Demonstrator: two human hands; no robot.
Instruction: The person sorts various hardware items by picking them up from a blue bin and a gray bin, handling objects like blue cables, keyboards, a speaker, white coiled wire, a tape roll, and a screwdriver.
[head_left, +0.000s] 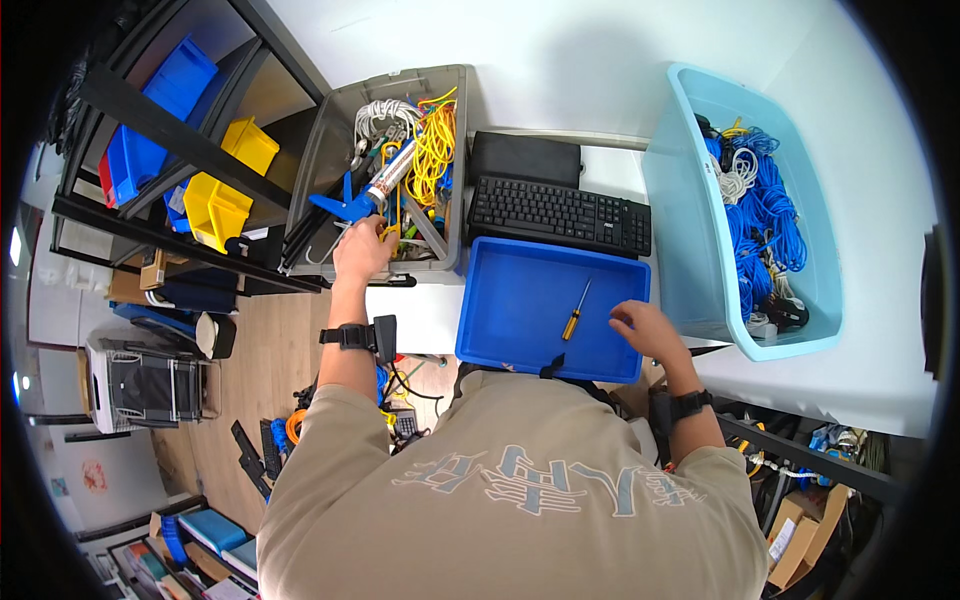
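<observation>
My left hand is over the front of a grey translucent plastic bin. Its fingers meet a yellow-handled tool, but whether they grip it is hidden. Just beyond the hand, a blue caulking gun with a printed cartridge lies on top of mixed tools. A bundle of yellow cable and a coil of white cord fill the back of the bin. My right hand hovers at the right rim of a blue tray, holding nothing. In that tray lies a yellow-handled screwdriver.
Behind the tray are a black keyboard and a flat black case. A tall light-blue tub of blue cables stands to the right. At left, a black shelf rack holds yellow bins and blue bins.
</observation>
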